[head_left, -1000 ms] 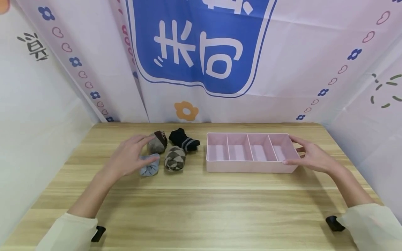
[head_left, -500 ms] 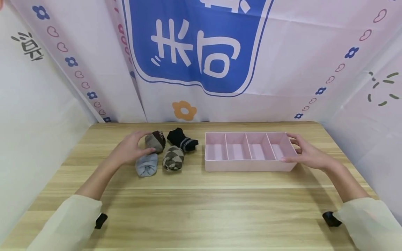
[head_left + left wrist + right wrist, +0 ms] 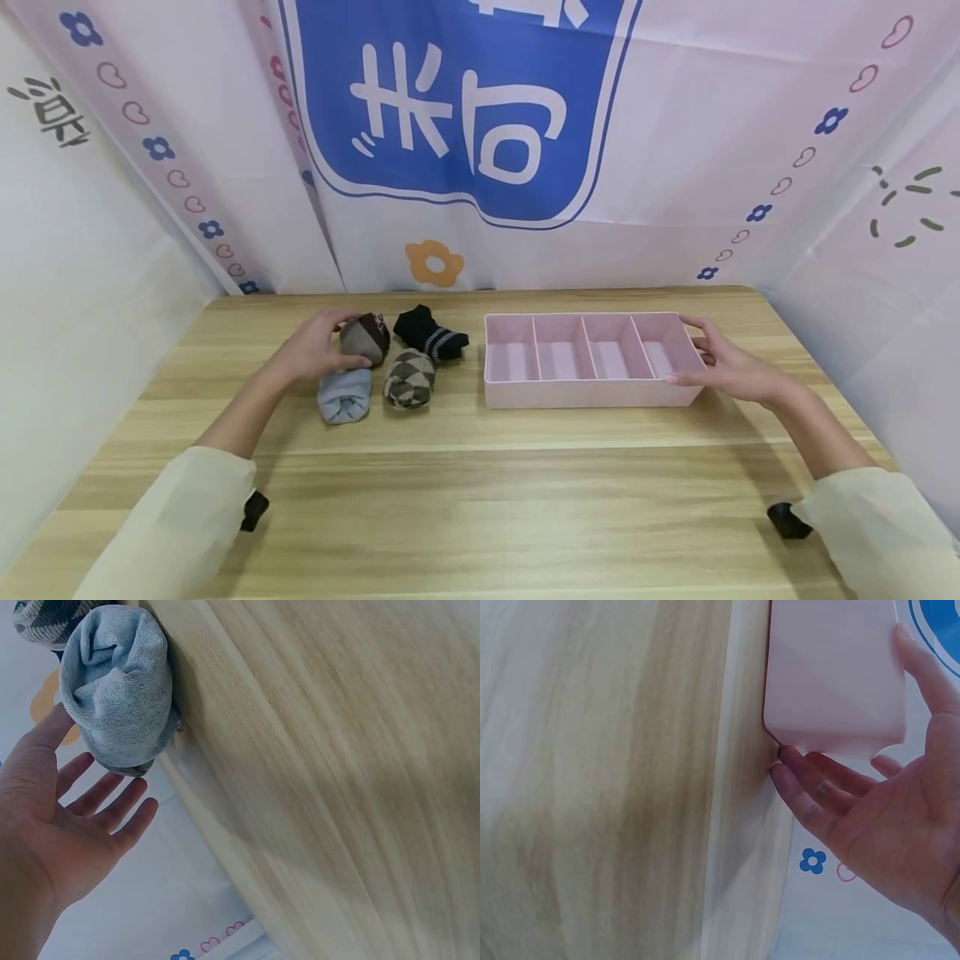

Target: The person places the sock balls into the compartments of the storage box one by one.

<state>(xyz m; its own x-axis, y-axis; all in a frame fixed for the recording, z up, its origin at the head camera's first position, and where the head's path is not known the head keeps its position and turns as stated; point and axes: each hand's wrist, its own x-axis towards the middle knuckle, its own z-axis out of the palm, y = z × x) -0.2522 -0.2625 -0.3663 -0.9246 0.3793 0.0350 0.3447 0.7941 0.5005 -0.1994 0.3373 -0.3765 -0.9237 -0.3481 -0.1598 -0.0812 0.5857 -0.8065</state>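
Observation:
My left hand point(image 3: 311, 346) is at the left side of a rolled grey and dark-brown sock point(image 3: 365, 339), thumb in front and forefinger behind. In the left wrist view its fingers point(image 3: 120, 806) are spread and loosely bent; that sock is mostly hidden behind the rolled light-blue sock point(image 3: 120, 682). Beside them lie a rolled checkered sock point(image 3: 410, 379) and a black sock with grey stripes point(image 3: 430, 333). My right hand point(image 3: 731, 362) holds the right end of a pink divided box point(image 3: 585, 393), thumb at the front corner, other fingers around the end wall.
The box has several compartments in a row, with nothing in them. All of it stands on a wooden table point(image 3: 480, 500), near the back edge. Printed white cloth point(image 3: 660, 167) hangs behind and at both sides.
My left hand has moved in from above the light-blue sock to the grey and brown sock, uncovering the light-blue one. My right hand stays on the box. The head view has shifted slightly.

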